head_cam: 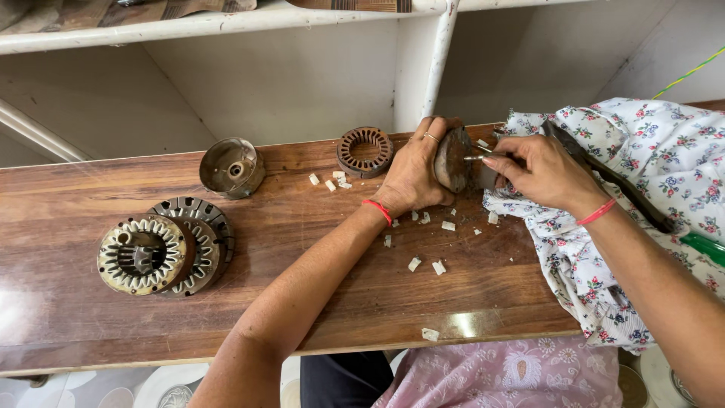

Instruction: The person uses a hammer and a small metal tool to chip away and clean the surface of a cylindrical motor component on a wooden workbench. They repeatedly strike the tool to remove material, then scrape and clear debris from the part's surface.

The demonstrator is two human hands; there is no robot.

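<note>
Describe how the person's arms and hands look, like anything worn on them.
Both forearms are bare, with no sleeves in view. The left hand has a red thread band at the wrist and a thin ring on one finger. The right hand has a red wrist band too.

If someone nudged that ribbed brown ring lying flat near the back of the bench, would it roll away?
Probably not: the brown ring lies flat on the wooden bench, so it would likely slide. It looks like metal, so probably stiff and heavy for its size. Stood on edge, it might roll.
</note>
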